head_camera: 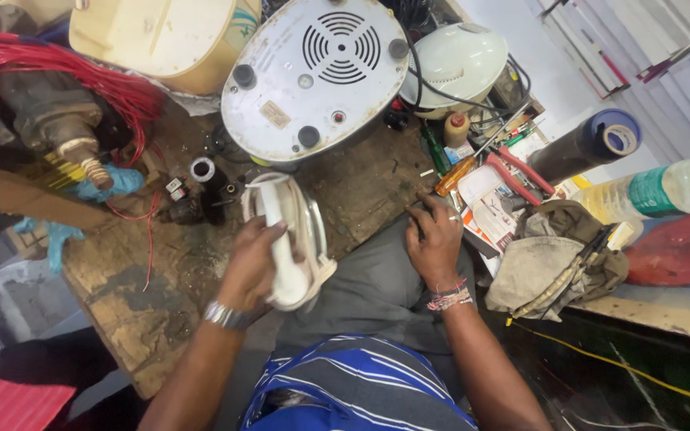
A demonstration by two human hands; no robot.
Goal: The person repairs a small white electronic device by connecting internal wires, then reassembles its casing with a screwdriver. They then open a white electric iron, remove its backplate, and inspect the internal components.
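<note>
Head view, largest item first. Worn wooden table (161, 311) under and ahead of both hands. Upturned white appliance base (313, 76), vented and rubber-footed, just beyond the left hand; likely heavy, stable as it lies. Cream drum (161, 36) and red wire bundle (81, 76) further out to the left. Grey rag (545, 263) just right of the right hand. White jug-shaped plastic housing (285, 239) with handle at the table edge, wrapped in the left hand (249, 267), fingers closed round the handle. Judged light, rigid, smooth, somewhat slippery; handle the best grip point. Right hand (434, 239) half curled, fingertips down near the table edge; contents, if any, cannot be told. Red-handled pliers (517, 175) beyond the right hand.
</note>
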